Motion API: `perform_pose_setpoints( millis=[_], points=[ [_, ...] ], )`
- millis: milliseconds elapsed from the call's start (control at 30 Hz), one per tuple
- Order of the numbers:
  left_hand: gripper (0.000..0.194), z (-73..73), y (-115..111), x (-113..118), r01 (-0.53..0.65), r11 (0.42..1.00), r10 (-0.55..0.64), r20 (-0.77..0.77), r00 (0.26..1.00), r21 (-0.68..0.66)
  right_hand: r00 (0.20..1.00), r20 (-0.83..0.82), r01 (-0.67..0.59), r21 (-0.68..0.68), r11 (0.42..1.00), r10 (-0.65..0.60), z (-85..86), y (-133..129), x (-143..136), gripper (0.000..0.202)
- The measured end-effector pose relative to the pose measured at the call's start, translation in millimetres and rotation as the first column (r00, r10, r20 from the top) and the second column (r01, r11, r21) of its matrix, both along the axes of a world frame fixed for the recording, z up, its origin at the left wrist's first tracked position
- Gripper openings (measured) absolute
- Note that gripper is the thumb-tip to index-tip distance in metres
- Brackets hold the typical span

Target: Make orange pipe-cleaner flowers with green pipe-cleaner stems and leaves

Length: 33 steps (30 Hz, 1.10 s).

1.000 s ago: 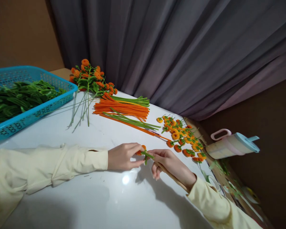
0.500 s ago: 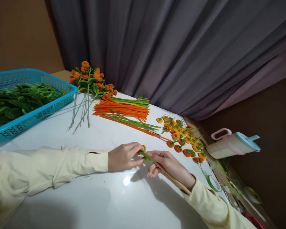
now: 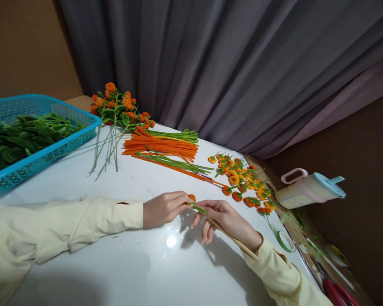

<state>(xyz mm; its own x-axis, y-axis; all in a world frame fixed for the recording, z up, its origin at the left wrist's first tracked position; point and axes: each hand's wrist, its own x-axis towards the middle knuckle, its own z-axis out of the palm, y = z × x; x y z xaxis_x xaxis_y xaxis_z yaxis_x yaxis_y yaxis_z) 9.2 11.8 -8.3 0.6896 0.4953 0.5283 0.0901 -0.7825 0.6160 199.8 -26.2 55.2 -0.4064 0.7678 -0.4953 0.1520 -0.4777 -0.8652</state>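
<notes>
In the head view my left hand [image 3: 166,208] is closed in a pinch on a small orange fuzzy pipe-cleaner flower [image 3: 192,197]. Its short green stem [image 3: 199,208] points right, toward my other hand. My right hand [image 3: 225,219] holds a thin wooden stick [image 3: 234,241], which runs under the palm back to the sleeve. Thumb and index finger of this hand are close to the green stem; whether they touch it I cannot tell. Its lower fingers curl loosely. Both hands are just above the white table [image 3: 115,263].
Orange pipe cleaners [image 3: 161,146] and green ones [image 3: 178,162] lie beyond my hands. Finished flower heads [image 3: 239,178] are at right, near a tumbler [image 3: 309,190] and green tape [image 3: 286,241]. A blue basket [image 3: 64,149] of green leaves and a flower bunch [image 3: 116,106] stand left.
My left fingers have drawn closer together over the flower. The green part beside it now lies as one stem pointing right. My right fingers have spread slightly downward.
</notes>
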Motion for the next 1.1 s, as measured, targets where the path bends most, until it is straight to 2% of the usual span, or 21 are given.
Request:
perform_pose_setpoints(
  millis=[200, 267, 333, 400, 467, 567, 600, 633, 667, 700, 800, 867, 1000, 1100],
  points=[
    [0.018, -2.6, 2, 2, -0.101, 0.987, 0.109, 0.058, 0.992, -0.129, 0.999, -0.016, 0.044, -0.019, 0.999, -0.044, -0.3, -2, 13, 0.038],
    [0.015, -1.1, 3, 3, -0.149, 0.963, 0.168, 0.069, 0.983, -0.226, 0.996, 0.015, 0.083, 0.062, 0.995, -0.084, -7.5, -2, 19, 0.038],
    [0.014, 1.2, 4, 4, -0.152, 0.935, 0.184, 0.074, 0.980, -0.320, 0.980, 0.093, 0.149, 0.240, 0.959, -0.176, -20.4, -1, 24, 0.036],
    [0.014, 3.4, 4, 4, -0.117, 0.925, 0.158, 0.087, 0.984, -0.362, 0.926, 0.220, 0.165, 0.493, 0.854, -0.306, -36.0, 3, 28, 0.035],
    [0.014, 4.7, 3, 3, -0.088, 0.933, 0.129, 0.096, 0.987, -0.349, 0.840, 0.354, 0.043, 0.713, 0.700, -0.411, -49.1, 7, 30, 0.032],
    [0.013, 4.7, 2, 2, -0.079, 0.967, 0.102, 0.085, 0.991, -0.241, 0.768, 0.432, -0.181, 0.855, 0.486, -0.474, -54.9, 10, 30, 0.026],
    [0.013, 4.3, 2, 1, -0.075, 0.978, 0.093, 0.080, 0.992, -0.195, 0.774, 0.426, -0.213, 0.872, 0.440, -0.468, -52.8, 9, 29, 0.024],
    [0.013, 3.7, 1, 1, -0.066, 0.986, 0.078, 0.077, 0.994, -0.152, 0.792, 0.412, -0.220, 0.881, 0.419, -0.450, -49.3, 8, 27, 0.023],
    [0.013, 2.9, 1, 0, -0.052, 0.992, 0.061, 0.076, 0.995, -0.114, 0.817, 0.398, -0.207, 0.877, 0.433, -0.417, -44.9, 5, 25, 0.023],
    [0.014, 2.2, 1, 0, -0.032, 0.996, 0.038, 0.075, 0.996, -0.081, 0.849, 0.381, -0.179, 0.859, 0.480, -0.366, -40.4, 2, 23, 0.024],
    [0.014, 0.7, 1, -1, 0.027, 1.000, -0.026, 0.069, 0.997, -0.009, 0.950, 0.271, -0.082, 0.692, 0.717, -0.153, -31.1, -8, 16, 0.027],
    [0.015, 0.6, 1, -2, 0.037, 0.999, -0.038, 0.061, 0.997, 0.014, 0.986, 0.149, -0.024, 0.574, 0.818, -0.075, -30.2, -12, 13, 0.031],
    [0.016, 1.7, 2, -2, 0.037, 0.998, -0.039, 0.038, 0.999, 0.041, 0.999, -0.039, 0.041, 0.366, 0.930, -0.029, -33.3, -13, 10, 0.035],
    [0.017, 2.7, 2, -2, 0.055, 0.997, -0.056, 0.022, 0.998, 0.052, 0.993, -0.109, 0.073, 0.296, 0.952, -0.042, -32.5, -13, 7, 0.033]
  ],
)
